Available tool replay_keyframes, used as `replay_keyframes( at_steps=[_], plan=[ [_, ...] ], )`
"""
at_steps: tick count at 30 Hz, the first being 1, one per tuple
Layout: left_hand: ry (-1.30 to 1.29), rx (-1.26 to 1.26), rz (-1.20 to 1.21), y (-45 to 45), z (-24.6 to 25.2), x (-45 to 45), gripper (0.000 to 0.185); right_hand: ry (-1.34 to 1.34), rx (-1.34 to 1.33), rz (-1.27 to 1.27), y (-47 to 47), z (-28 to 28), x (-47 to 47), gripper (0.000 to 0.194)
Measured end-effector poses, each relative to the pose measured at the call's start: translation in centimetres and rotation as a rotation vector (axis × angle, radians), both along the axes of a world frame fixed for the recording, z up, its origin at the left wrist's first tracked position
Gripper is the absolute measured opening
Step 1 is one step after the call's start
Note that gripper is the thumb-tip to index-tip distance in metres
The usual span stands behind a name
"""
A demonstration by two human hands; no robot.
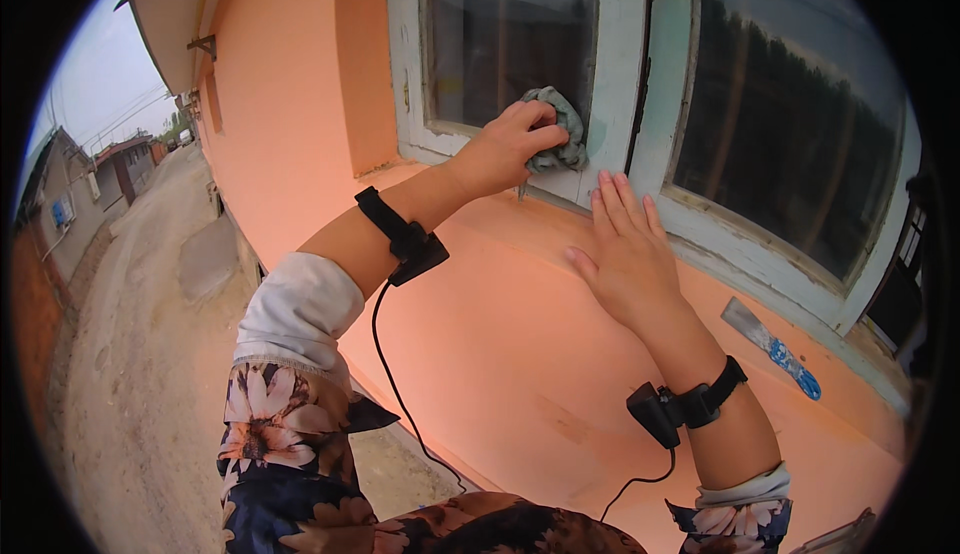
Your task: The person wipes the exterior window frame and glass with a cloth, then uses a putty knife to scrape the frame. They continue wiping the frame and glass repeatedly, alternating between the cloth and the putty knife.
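My left hand (517, 145) grips a crumpled grey-green cloth (562, 130) and presses it on the lower corner of the left casement's white painted wooden frame (622, 66), beside the glass pane (510, 43). My right hand (626, 242) lies flat with its fingers apart, the fingertips at the bottom of the frame near the gap between the two casements; nothing is in it. To the right of that hand, a putty knife (772, 347) with a stained blue handle rests on the orange window sill.
The right casement's glass pane (787, 126) reflects trees. An orange wall (277, 81) runs back at the left along a dirt road (135, 314). Each forearm wears a black strapped device, the left one (412, 250) and the right one (675, 407), with cables hanging down.
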State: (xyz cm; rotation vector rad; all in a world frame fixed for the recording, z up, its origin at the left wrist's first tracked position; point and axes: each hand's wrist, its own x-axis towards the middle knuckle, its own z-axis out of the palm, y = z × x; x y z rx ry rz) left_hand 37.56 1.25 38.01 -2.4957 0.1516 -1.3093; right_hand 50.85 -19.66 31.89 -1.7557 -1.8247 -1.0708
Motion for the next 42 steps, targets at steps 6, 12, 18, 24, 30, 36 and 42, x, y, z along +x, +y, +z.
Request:
replay_keyframes(
  at_steps=[6, 12, 18, 24, 30, 36, 42],
  plan=[
    [-0.307, -0.432, 0.427, 10.0, -0.5, -5.4, 0.035, 0.008, -0.011, 0.006, -0.1, -0.1, 0.1, 0.064],
    [-0.531, -0.411, 0.184, 5.7, 0.4, -1.2, 0.034, -0.012, 0.006, 0.007, 0.0, 0.0, -0.2, 0.063],
    [-0.219, -0.070, -0.084, -0.7, -1.2, 2.5, 0.056, -0.029, -0.016, -0.027, -0.1, 0.2, -0.6, 0.063],
    [-0.632, -0.510, 0.272, 11.4, 3.6, -3.9, 0.047, -0.023, -0.051, -0.044, -0.2, 0.2, -0.8, 0.062],
    [-0.460, -0.089, -0.038, 3.2, 1.7, 3.1, 0.059, -0.031, -0.072, -0.051, -0.3, 0.5, -0.9, 0.063],
    [-0.536, -0.228, 0.112, 8.8, 7.7, -0.2, 0.064, -0.025, -0.076, -0.036, -0.4, 0.5, -1.0, 0.063],
    [-0.606, -0.127, -0.044, 5.0, 10.5, 4.7, 0.069, -0.018, -0.113, -0.064, -0.5, 0.6, -1.0, 0.062]
  ],
)
